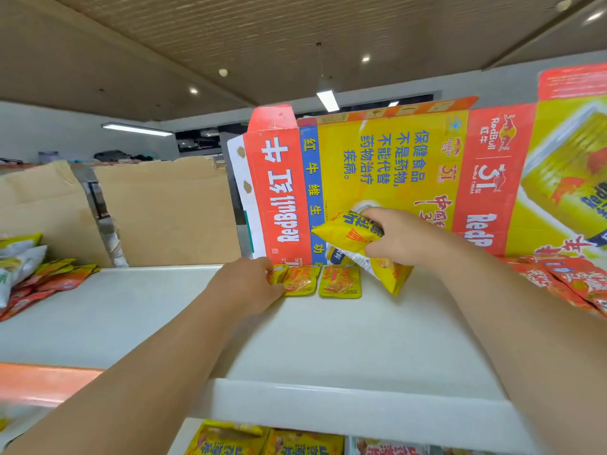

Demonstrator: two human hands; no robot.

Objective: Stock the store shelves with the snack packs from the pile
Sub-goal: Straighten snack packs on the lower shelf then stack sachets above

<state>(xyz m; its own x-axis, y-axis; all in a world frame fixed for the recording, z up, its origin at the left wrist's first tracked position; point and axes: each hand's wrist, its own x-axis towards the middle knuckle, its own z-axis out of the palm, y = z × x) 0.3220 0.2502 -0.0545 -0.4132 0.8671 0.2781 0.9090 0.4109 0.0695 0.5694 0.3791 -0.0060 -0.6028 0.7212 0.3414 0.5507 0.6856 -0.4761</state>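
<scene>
Where the left hand [249, 284] rests, packs [302, 282] apparently touch.

On the shelf top [164, 316] the flattened drink carton [377, 178] stands upright along the back. Small snack packs [340, 280] lie flat in a row just in front of its foot, and the left hand [249, 287] pinches the end pack [277, 274] at the row's left. The right hand [404, 238] holds a large bag [348, 234] before the carton's face, above and right of the row. Left of the carton stand plain cardboard sheets [164, 215] with a pile of packs [39, 280] before them, more packs [574, 284] lie at the carton's right foot, and packs on a lower shelf [262, 441] sit below and in front.
</scene>
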